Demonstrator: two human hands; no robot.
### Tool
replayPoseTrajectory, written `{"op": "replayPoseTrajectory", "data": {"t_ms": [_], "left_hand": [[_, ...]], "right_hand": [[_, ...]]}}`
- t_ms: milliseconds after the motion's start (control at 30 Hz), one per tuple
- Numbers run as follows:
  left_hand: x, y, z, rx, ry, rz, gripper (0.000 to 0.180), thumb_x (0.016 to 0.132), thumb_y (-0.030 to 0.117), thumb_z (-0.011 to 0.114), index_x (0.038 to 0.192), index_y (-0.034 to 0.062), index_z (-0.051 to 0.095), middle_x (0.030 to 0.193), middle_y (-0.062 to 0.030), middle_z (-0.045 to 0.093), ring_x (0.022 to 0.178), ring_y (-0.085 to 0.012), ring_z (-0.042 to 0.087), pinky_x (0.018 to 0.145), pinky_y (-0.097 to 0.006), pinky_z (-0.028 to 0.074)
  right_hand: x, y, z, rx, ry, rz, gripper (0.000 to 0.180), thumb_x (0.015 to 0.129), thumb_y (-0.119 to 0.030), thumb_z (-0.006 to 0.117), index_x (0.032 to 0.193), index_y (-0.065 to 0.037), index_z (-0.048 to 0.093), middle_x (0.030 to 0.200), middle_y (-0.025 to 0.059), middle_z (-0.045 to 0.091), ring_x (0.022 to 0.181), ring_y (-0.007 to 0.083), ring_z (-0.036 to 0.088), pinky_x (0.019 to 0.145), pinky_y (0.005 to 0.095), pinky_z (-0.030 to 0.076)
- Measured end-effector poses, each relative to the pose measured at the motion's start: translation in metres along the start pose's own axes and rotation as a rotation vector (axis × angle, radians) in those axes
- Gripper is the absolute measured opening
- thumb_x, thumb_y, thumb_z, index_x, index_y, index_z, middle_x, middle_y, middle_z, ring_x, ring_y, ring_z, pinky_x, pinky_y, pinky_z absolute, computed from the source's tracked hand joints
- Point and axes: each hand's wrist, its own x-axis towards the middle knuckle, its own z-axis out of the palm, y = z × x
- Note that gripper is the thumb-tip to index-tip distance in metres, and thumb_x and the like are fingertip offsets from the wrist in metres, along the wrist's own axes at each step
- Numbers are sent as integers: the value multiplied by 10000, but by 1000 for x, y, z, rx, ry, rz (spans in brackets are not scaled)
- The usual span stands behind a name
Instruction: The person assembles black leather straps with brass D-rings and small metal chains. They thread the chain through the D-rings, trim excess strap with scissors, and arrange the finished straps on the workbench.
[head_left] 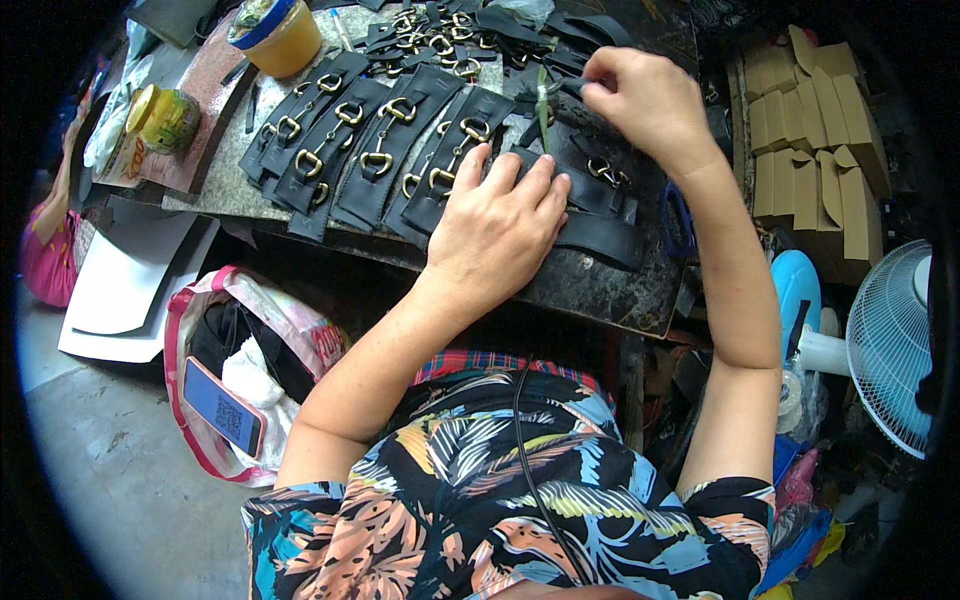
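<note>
Straps [600, 240], black and leather-looking, lie at the near edge of the workbench [590, 296]; I judge the step to be arranging them, with the next move calling for a steady left hand [500, 220]. It rests palm down on them, fingers slightly apart, gripping nothing I can see. Just beyond, I see the right hand [648, 108] raised, fingers curled; whether they close on anything I cannot tell. Farther off sits a heap of gold-buckled straps [432, 40].

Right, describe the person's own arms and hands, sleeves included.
The left hand and right hand are ungloved. Both forearms are bare, with no watch or bracelet showing. The short black fabric sleeves carry a leafy print with orange and blue.
</note>
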Motion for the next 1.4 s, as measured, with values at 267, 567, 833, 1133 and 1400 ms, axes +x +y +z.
{"op": "replayPoseTrajectory", "data": {"t_ms": [267,567,833,1133,1400], "left_hand": [[1,-1,0,22,3,11,358,880,273,728,1208,134,693,1241,-40,681,1094,-243,625,1059,-492,433],[2,-6,-9,-91,211,104,411,863,339,763,1160,66,684,1214,-97,685,1088,-285,628,1050,-521,450],[19,10,-29,-700,289,-72,622,778,120,845,1339,16,599,1220,-164,674,1136,-339,615,966,-398,504],[29,-10,-38,-963,-166,-312,192,957,17,657,1138,-40,684,1016,-41,719,928,-93,647,855,-262,524],[44,-2,-33,-872,20,-166,162,937,17,674,1092,10,722,943,-36,737,877,-96,659,794,-263,525]], "right_hand": [[-8,31,-57,646,3,-5,75,894,-69,682,956,-29,671,795,-14,640,695,63,581,621,231,464],[-60,17,-72,996,-89,184,88,854,-15,700,934,-12,665,805,18,656,716,89,615,628,237,483],[-89,8,-58,1087,-172,11,120,946,-114,694,1023,-23,682,896,46,721,822,97,694,743,233,551],[-98,19,-25,674,-55,82,187,964,-113,699,1126,-24,729,936,29,723,849,92,639,778,242,515],[-109,-1,1,-61,63,-12,269,831,-349,801,999,-146,747,995,20,680,990,222,657,837,385,550]]}}
